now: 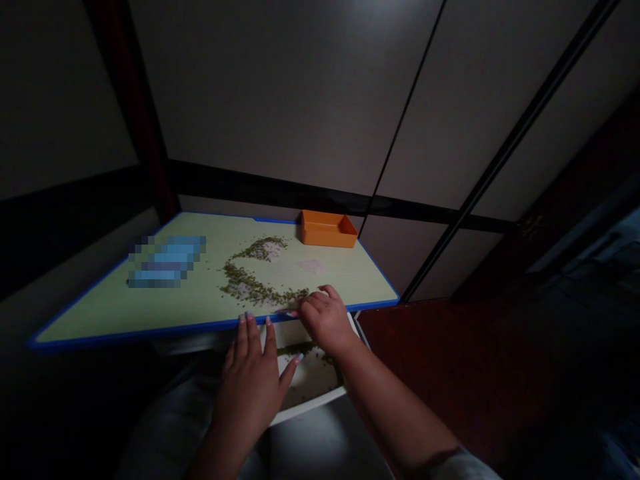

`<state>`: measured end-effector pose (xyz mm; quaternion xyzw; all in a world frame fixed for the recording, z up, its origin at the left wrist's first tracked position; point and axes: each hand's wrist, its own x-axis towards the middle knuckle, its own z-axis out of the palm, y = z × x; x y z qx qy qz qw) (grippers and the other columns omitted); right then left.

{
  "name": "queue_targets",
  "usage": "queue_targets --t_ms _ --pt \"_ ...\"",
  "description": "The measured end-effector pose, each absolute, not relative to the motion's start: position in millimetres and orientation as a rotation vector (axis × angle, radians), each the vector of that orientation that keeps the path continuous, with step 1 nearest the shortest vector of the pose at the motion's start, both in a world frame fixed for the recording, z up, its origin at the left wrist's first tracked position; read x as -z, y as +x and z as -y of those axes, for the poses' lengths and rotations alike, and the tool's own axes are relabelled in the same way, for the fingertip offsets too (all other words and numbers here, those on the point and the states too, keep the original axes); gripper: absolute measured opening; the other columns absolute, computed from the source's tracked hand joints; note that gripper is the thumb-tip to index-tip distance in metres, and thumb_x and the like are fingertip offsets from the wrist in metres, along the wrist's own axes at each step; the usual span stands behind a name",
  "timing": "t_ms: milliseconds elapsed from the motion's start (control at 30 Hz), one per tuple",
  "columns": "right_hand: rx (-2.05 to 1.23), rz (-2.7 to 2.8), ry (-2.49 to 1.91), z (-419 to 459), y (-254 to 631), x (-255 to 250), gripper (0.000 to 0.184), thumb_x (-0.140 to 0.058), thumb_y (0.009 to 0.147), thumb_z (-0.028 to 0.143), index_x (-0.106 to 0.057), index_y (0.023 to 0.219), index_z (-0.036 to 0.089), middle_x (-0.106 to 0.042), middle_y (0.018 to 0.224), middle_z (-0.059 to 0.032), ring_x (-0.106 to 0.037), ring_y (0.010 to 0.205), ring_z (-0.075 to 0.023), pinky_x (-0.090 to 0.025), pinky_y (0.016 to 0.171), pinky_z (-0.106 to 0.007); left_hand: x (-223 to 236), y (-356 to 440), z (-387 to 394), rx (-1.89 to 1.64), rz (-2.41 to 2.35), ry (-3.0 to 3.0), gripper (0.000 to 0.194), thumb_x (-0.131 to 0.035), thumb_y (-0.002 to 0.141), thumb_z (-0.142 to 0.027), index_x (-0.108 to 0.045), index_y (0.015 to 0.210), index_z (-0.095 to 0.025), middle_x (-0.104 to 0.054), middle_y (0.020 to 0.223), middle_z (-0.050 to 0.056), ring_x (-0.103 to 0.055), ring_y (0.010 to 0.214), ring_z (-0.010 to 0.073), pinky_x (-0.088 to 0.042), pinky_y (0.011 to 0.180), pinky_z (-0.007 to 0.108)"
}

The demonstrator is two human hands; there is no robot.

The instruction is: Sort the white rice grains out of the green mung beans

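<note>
A table (355, 283) with a pale yellow-green top and a blue rim stands before a tall cupboard (280, 87). Small green beans (245, 285) lie on it in a curved, scattered band, from the middle of the far half round to the near edge, with pale grains mixed in. A separate thin patch of pale grains (310, 266) lies to their right.

The left hand (253, 377) is at the near edge, its fingers straight, spread and released, with the tips at the rim. The right hand (324, 320) is at the near edge farther right, its fingers curled beside the near right end of the beans; whether they grasp any, I cannot tell.

Below this edge sits a white container (310, 408) with green bits inside. An orange box (327, 233) stands at the far right, and a blurred blue item (173, 257) lies on the left.
</note>
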<state>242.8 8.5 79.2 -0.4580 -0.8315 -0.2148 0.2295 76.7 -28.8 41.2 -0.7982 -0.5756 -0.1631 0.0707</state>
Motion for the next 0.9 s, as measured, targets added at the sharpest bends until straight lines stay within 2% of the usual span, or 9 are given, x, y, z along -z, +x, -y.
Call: queue_targets --t_ms 67,233,300,367,500,900 --pt "0.589 2.27 -1.267 -9 243 -78 0.021 -0.047 0.093 0.028 -0.06 0.08 0.018 -0.067 0.081 -0.0039 -0.056 0.077 -0.0146 -0.031 0.089 -0.035 -42 76 30 0.484 1.737 -2.403 0.08 -0.043 0.075 -0.056 -0.035 0.134 -0.003 -0.026 0.146 0.03 -0.018 0.139 0.039 -0.032 0.104 0.047" --pt "0.557 2.353 -1.301 -6 242 -77 0.024 -0.046 0.093 0.029 -0.06 0.078 0.017 -0.066 0.069 -0.004 -0.059 0.067 -0.015 -0.04 0.078 -0.031 -42 76 30 0.479 1.728 -2.406 0.078 -0.042 0.076 -0.055 -0.035 0.134 -0.003 -0.026 0.145 0.031 -0.018 0.139 0.0392 -0.031 0.105 0.048" --pt "0.516 2.403 -1.311 -3 242 -78 0.02 -0.047 0.092 0.027 -0.062 0.081 0.017 -0.067 0.068 -0.0035 -0.06 0.066 -0.0148 -0.042 0.082 -0.031 -41 76 29 0.482 1.73 -2.409 0.078 -0.042 0.076 -0.055 -0.036 0.134 -0.003 -0.026 0.145 0.031 -0.018 0.139 0.0391 -0.031 0.105 0.048" --pt "0.487 2.425 -1.305 0 243 -78 0.015 -0.049 0.091 0.023 -0.063 0.093 0.018 -0.07 0.075 -0.004 -0.063 0.072 -0.0151 -0.042 0.087 -0.033 -41 77 29 0.49 1.736 -2.414 0.078 -0.043 0.076 -0.055 -0.036 0.134 -0.003 -0.025 0.146 0.031 -0.018 0.139 0.0388 -0.032 0.104 0.047" --pt "0.501 2.443 -1.283 6 242 -79 0.033 -0.049 0.09 0.02 -0.055 0.122 0.021 -0.07 0.1 -0.0068 -0.064 0.087 -0.0166 -0.042 0.088 -0.034 -41 76 29 0.507 1.745 -2.411 0.078 -0.043 0.076 -0.055 -0.036 0.134 -0.004 -0.024 0.146 0.03 -0.017 0.139 0.0381 -0.033 0.104 0.048" --pt "0.498 2.438 -1.437 10 245 -82 0.039 -0.048 0.09 0.022 -0.051 0.129 0.026 -0.069 0.093 -0.0069 -0.062 0.083 -0.0169 -0.04 0.082 -0.033 -40 75 28 0.525 1.753 -2.409 0.08 -0.044 0.074 -0.056 -0.036 0.134 -0.005 -0.027 0.146 0.027 -0.019 0.139 0.0372 -0.034 0.103 0.047"
